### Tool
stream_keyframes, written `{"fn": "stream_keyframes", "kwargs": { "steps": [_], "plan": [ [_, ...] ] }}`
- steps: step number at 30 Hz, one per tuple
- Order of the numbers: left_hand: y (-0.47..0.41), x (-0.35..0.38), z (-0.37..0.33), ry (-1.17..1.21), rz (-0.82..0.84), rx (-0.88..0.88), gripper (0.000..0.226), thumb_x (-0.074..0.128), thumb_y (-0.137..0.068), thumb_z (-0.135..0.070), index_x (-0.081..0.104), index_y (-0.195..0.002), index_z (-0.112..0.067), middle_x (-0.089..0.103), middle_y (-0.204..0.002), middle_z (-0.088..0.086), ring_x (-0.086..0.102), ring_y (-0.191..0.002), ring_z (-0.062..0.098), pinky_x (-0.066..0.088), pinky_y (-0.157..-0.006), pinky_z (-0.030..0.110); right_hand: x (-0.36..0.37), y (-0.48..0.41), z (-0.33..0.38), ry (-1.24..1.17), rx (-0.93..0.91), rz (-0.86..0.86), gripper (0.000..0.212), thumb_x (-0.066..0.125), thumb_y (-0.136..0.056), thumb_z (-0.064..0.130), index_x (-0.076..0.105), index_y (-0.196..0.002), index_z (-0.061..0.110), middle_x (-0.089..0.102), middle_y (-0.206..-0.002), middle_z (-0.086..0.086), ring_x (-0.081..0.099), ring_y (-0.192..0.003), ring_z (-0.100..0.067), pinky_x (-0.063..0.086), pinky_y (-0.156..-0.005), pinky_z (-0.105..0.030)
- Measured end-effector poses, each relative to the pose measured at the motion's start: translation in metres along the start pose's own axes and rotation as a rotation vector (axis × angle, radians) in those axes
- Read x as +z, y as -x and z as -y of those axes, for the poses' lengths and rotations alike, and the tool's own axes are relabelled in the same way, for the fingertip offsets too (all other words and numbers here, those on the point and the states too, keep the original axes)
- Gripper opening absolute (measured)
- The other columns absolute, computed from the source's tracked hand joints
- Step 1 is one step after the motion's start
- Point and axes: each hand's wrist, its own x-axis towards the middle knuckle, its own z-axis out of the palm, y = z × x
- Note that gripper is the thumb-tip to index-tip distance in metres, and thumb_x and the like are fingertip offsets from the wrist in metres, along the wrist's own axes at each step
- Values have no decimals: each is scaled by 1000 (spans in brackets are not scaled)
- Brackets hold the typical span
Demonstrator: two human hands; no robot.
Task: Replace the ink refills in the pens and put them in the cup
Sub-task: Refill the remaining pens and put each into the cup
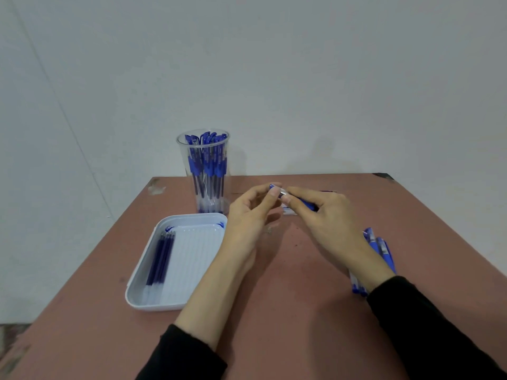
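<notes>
Both hands, left hand (pixel 251 212) and right hand (pixel 326 218), pinch a blue-capped clear plastic pen (pixel 285 193) mid-table, seemingly unscrewing or closing it; next comes the far-left transparent plastic cup (pixel 204 171).

Pen held between both hands, cup and refills off to the left

The pen (pixel 284 192), clear-barrelled with blue ends, lay nearly level, its left end pinched by the left hand (pixel 247 212) and its blue grip held in the right hand (pixel 326 215). The clear cup (pixel 192 149) stood upright just beyond the left hand, packed with blue pens. Four dark blue refills (pixel 160 259) lay side by side left of the left wrist. Spare pens (pixel 380 246) were piled under the right wrist.
</notes>
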Motion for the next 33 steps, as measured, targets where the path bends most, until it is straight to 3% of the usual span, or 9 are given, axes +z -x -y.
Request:
{"fn": "stream_keyframes", "kwargs": {
  "steps": [6, 9, 12, 14, 16, 20, 26, 30, 33],
  "plan": [
    [-1, -1, 0, 18, 12, 24, 13, 57, -93, -15, 67, -102, -13, 69, -92, 0, 64, -83, 10, 53, -74, 21, 1, 1, -2, 1, 35, -18, 33, 48, -81, 68, 64, -105, 53, 72, -93, 23, 66, -89, -1, 54, -79, -37],
    [-2, 0, -1, 121, -18, 62, 20, 53, -94, -11, 61, -109, 0, 69, -90, 1, 64, -83, 13, 54, -78, 23, 4, 2, -3, 31, 52, -12, 45, 48, -77, 72, 66, -108, 45, 72, -81, 15, 66, -80, -9, 52, -75, -39],
    [-7, -6, -7, 224, -122, 115, 20, 51, -96, -10, 58, -110, 3, 70, -78, -8, 64, -78, 10, 55, -74, 20, 1, 0, -5, 72, 97, -14, 35, 62, -81, 57, 61, -108, 34, 59, -63, 15, 59, -70, -14, 48, -71, -36],
    [-9, -11, -7, 63, -191, 147, 12, 54, -95, -12, 61, -103, -7, 67, -73, -6, 63, -74, 9, 53, -68, 20, -2, -1, -6, 79, 111, -22, 23, 65, -86, 35, 55, -106, 26, 52, -57, 13, 54, -63, -14, 43, -65, -34],
    [-9, -12, -3, -284, -202, 205, 7, 60, -92, -17, 65, -97, -16, 65, -70, -4, 61, -67, 5, 51, -66, 22, -5, -2, -5, 41, 104, -45, 15, 61, -88, 18, 52, -99, 23, 59, -62, 9, 57, -64, -17, 46, -66, -37],
    [0, -7, 9, -1003, -43, 293, 12, 70, -82, -34, 69, -88, -24, 62, -62, -10, 57, -64, 2, 46, -69, 25, -8, -1, -1, -18, 95, -76, 14, 59, -88, 12, 53, -94, 22, 67, -73, 9, 61, -70, -17, 47, -70, -33],
    [5, -5, 11, -1303, 168, 167, 26, 69, -79, -44, 72, -97, -25, 59, -69, -9, 61, -84, 14, 40, -65, 26, -6, -2, -6, -22, 82, -91, 14, 62, -87, 11, 57, -93, 23, 61, -70, 18, 61, -73, -12, 50, -72, -35],
    [4, -5, 10, -1263, 113, 192, 36, 69, -79, -46, 69, -110, -26, 70, -88, -5, 62, -91, 15, 46, -75, 28, -6, -2, -5, -69, 83, -81, 13, 64, -87, 13, 61, -89, 26, 61, -70, 17, 55, -62, 1, 41, -62, -13],
    [2, -2, 0, -773, 21, 186, 27, 63, -89, -33, 68, -113, -23, 71, -98, -7, 64, -90, 5, 50, -85, 26, -10, -5, -2, -293, 173, -8, 14, 62, -90, 14, 66, -86, 26, 63, -64, 7, 51, -53, -4, 40, -53, -16]
  ]
}}
